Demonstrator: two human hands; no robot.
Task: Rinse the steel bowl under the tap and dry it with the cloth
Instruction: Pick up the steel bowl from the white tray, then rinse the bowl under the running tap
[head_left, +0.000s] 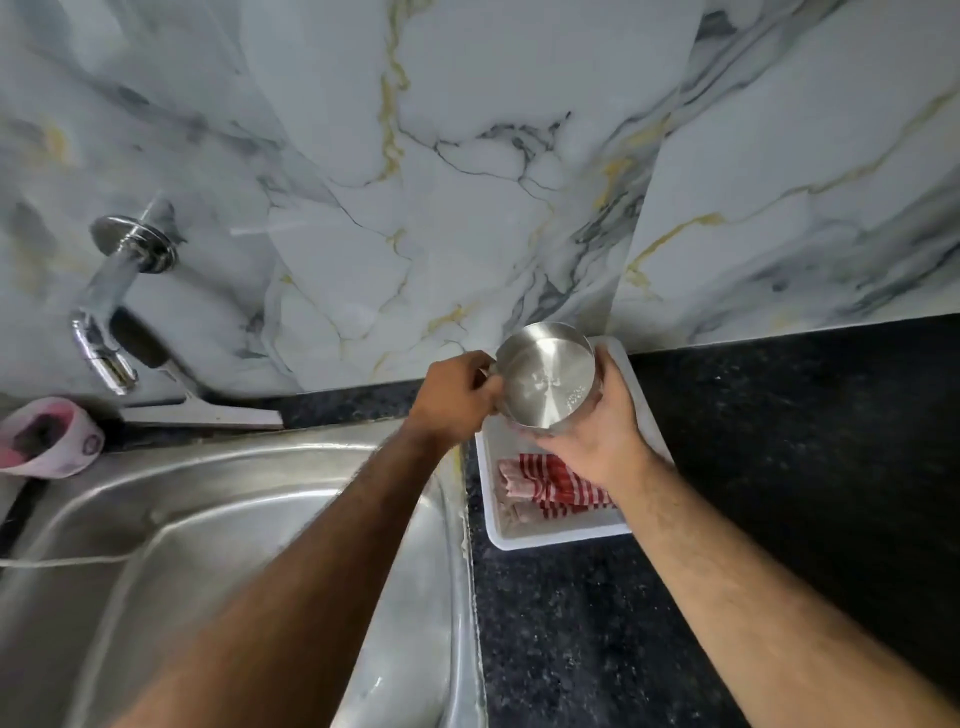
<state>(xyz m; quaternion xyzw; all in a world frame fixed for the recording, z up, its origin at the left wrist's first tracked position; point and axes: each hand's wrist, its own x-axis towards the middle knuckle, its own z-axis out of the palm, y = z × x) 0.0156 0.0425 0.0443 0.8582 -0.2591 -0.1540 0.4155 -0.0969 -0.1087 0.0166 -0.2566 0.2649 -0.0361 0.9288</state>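
Note:
A small steel bowl (545, 371) is held up above a white tray (566, 535), its open side tilted toward me, with a few drops inside. My left hand (457, 397) grips its left rim. My right hand (597, 426) cups it from the right and below. A red-and-white striped cloth (545, 483) lies folded in the tray, partly hidden by my right wrist. The chrome tap (111, 312) sticks out of the marble wall at the far left, above the steel sink (208, 519); no water runs from it.
The tray sits on a black speckled counter (779, 467) right of the sink. A pink-and-white container (47, 436) stands at the sink's back left corner. A squeegee (202, 410) lies on the ledge behind the sink.

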